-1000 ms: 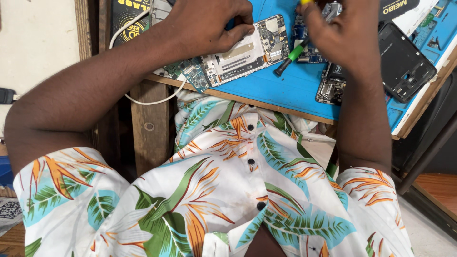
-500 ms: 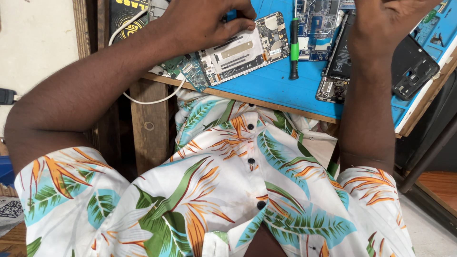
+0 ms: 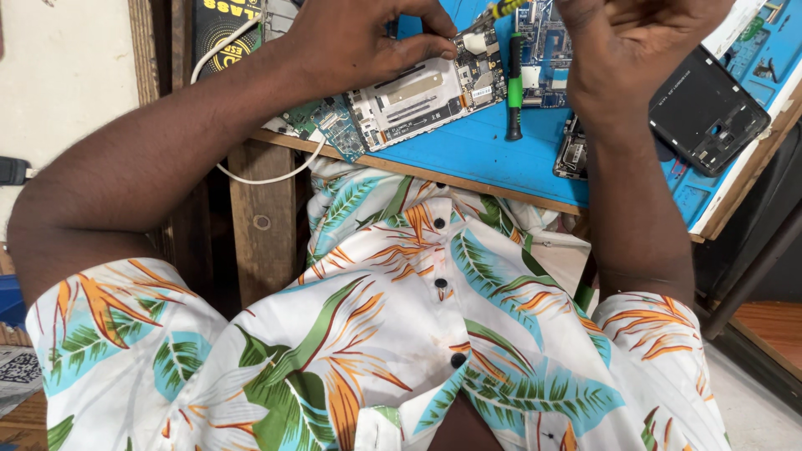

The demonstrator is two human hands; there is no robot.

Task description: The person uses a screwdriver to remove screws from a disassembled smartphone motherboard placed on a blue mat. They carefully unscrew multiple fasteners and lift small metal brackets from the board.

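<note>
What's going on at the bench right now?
A person is working on an opened phone that lies on a blue mat. The left hand presses down on the phone's frame. The right hand is raised above a bare circuit board. A green-handled screwdriver lies between them, and a black back cover sits to the right.

Left hand pins an opened phone on the blue mat, right hand raised

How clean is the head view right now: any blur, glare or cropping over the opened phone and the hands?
Head view: even daylight, no harsh glare on the blue mat; the opened phone is sharp; the right hand is slightly soft and cut by the top edge; the left hand shades the phone's upper edge; the shirt fills the lower frame.
</note>
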